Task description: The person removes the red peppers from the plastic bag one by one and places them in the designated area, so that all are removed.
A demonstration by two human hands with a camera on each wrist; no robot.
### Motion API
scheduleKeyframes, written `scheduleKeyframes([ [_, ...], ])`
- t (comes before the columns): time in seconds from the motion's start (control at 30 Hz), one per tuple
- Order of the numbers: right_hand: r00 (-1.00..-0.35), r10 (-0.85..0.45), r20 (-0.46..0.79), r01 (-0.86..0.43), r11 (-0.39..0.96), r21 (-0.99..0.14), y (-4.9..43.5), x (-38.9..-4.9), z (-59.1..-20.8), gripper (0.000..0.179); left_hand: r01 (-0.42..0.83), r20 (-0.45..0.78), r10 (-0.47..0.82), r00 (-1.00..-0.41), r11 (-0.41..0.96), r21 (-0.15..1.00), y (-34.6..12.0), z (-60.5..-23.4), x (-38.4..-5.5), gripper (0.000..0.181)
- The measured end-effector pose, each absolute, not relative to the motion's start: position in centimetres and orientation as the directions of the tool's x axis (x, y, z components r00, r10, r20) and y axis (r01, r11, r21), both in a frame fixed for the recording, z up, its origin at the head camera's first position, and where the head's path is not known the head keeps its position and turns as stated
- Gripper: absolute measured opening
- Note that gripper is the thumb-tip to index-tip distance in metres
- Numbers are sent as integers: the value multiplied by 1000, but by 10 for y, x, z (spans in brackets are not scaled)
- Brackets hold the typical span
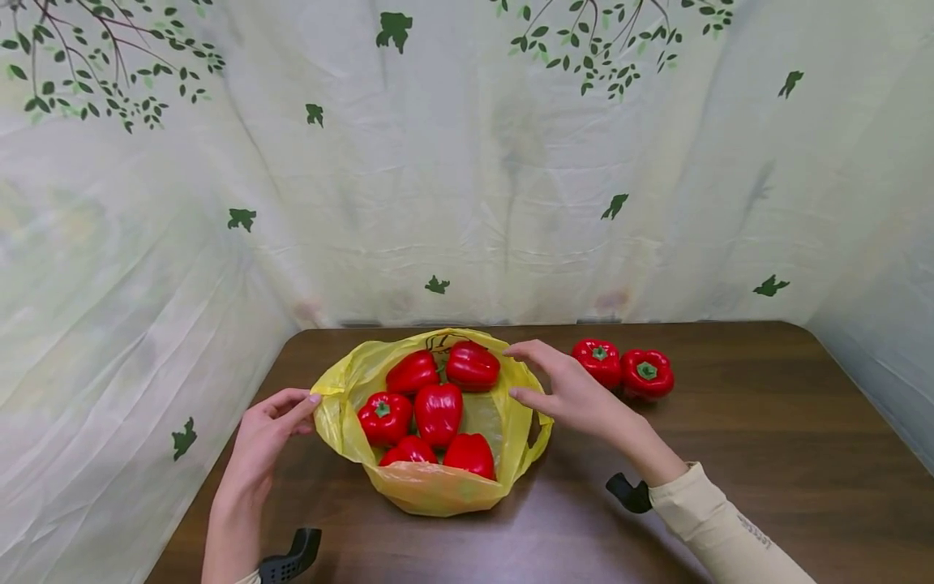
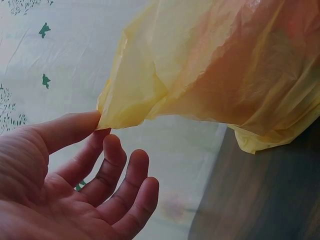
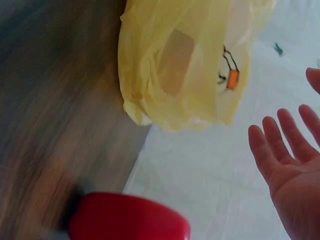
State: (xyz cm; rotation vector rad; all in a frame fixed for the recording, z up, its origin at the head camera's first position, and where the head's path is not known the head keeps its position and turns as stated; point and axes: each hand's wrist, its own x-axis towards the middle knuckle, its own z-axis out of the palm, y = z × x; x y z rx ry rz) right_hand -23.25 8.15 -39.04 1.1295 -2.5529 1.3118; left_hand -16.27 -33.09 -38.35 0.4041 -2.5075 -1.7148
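A yellow plastic bag [image 1: 430, 493] stands on the table with its mouth wide open. Inside lie several red bell peppers [image 1: 439, 415]. My left hand [image 1: 264, 434] pinches the bag's left rim between thumb and index finger; in the left wrist view the other fingers of that hand [image 2: 90, 195] are loosely bent below the yellow film [image 2: 215, 75]. Over the bag's right side hovers my right hand [image 1: 572, 393], thumb and fingers spread, with nothing in it. The right wrist view shows this hand [image 3: 295, 175] apart from the bag [image 3: 150, 70].
Two more red bell peppers [image 1: 600, 362] sit side by side at the back of the brown table [image 1: 766, 454], right of the bag. One pepper [image 3: 130, 220] appears low in the right wrist view. A pale leaf-printed curtain [image 1: 467, 162] hangs behind and around the table.
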Motion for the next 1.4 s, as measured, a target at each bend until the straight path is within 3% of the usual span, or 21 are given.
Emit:
scheduleKeyframes([
  [0.2, -659, -674, 333, -678, 342, -650, 62, -244, -392, 48, -159, -74, -255, -964, 328, 931, -331, -384, -163, 41],
  [0.43, -649, -701, 295, -669, 341, -661, 39, -259, -396, 47, -157, -74, -254, -964, 324, 933, -332, -383, -163, 40],
  [0.87, -690, -693, 209, -600, 387, -701, 9, -291, -405, 44, -162, -77, -262, -962, 321, 933, -333, -384, -164, 38],
  [1.4, -758, -640, 130, -565, 542, -622, 2, -310, -419, 49, -140, -67, -227, -972, 326, 935, -325, -389, -165, 39],
])
